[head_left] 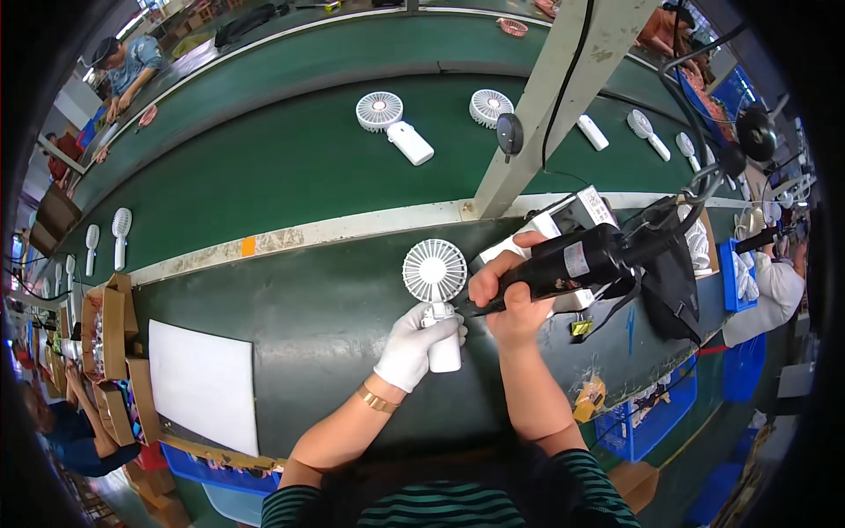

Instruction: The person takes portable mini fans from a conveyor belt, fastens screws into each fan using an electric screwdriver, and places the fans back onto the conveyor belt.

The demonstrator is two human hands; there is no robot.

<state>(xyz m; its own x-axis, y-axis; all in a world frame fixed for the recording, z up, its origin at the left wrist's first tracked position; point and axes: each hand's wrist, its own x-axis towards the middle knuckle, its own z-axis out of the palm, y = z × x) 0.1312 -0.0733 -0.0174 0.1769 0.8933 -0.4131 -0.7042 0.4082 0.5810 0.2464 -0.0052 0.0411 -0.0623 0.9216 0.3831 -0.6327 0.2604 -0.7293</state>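
Note:
My left hand (411, 346), in a white glove, is closed around the handle of a white handheld fan (435, 271). The fan lies with its round slatted head away from me and its handle toward me. My bare right hand (512, 299) grips a black electric screwdriver (563, 264). Its tip points left at the fan's neck, beside my gloved fingers; whether it touches a screw there I cannot tell.
A grey post (537, 106) rises from the rail ahead. More white fans (380, 110) lie on the green conveyor belt (290, 176). At left is a white foam sheet (202, 385) next to cardboard boxes (113, 330). A black bag (673, 295) and blue bins (651, 418) are at right.

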